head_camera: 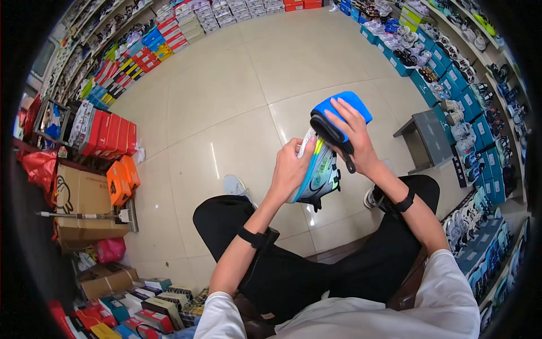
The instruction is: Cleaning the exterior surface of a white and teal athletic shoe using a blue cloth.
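My left hand (292, 169) is closed around the upper of a grey-blue football boot (315, 180), its thumb near a white part at the opening. The boot has yellow and green accents, and its dark studded sole faces right. My right hand (353, 135) grips a folded blue cloth item (353, 108) with a thick black edge and a short dark strap, against the upper end of the boot. Both are held above the tiled floor, between my knees. Where the item meets the boot, my right fingers partly hide the contact.
A grey stool (427, 137) stands at the right, beside teal shoeboxes (470, 104) and shelves of shoes. Red boxes (112, 133), orange boxes (120, 180) and a large cardboard carton (84, 195) are at the left. More boxes (159, 318) lie at the lower left.
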`<state>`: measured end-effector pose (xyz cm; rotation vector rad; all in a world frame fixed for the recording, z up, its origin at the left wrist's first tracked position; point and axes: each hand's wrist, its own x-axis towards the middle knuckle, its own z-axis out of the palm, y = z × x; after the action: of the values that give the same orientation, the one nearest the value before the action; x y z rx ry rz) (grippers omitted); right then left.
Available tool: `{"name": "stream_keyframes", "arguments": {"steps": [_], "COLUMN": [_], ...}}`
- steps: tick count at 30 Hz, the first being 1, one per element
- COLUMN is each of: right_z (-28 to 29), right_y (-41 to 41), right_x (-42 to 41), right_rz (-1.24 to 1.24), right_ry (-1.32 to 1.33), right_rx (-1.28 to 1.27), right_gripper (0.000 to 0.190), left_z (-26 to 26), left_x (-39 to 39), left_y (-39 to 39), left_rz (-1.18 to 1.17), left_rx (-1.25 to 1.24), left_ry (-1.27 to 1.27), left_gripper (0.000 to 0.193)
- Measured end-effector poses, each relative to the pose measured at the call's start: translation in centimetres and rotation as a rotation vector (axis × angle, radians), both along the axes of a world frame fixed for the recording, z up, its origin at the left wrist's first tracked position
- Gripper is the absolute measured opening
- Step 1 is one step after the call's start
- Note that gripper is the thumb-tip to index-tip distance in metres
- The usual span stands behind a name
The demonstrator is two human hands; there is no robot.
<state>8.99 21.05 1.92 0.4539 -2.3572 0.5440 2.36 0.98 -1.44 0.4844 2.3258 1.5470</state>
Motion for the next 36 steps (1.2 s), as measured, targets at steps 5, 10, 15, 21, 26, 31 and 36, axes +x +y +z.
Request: {"name": "stream_keyframes", "arguments": {"steps": [5,10,15,21,26,31,36], "right_z": [-0.4,-0.3,0.1,-0.3,0.3,0.0,-0.6], "right_y": [0.7,0.3,0.4,1.1,0.5,0.6,1.0], "right_x": [-0.7,-0.2,-0.1,-0.9,0.0,-0.3,-1.0], "right_rz": [-0.101,-0.044,0.017,-0.115,-0.013,0.021,-0.093], "right_ry": [-0.016,0.029,0.020,0.014,-0.006,-0.023,-0.020], "right_rx": [-0.243,-0.058,0.017,-0.188,0.093,0.032,-0.218], "right_gripper": [0.067,0.066,0.066,0.068,0.067,0.067,0.067], "left_z": [0.2,0.8,0.0,0.5,-0.4,-0.6,-0.2], "left_x": [-0.1,0.0,-0.5,0.1,-0.5,-0.9,-0.9], "left_y": [0.0,-0.2,-0.4,0.0,-0.2,-0.3,-0.2], "left_rz": [0.009,0.000,-0.004,0.014,0.029,0.032,0.024], "left_rx": [-0.003,-0.038,-0.030,0.036,0.007,0.007,-0.002], "left_ry": [0.041,-0.015,-0.008,0.044,0.047,-0.034,-0.013], "left_gripper": [0.067,0.071,0.074,0.070,0.072,0.075,0.075]}}
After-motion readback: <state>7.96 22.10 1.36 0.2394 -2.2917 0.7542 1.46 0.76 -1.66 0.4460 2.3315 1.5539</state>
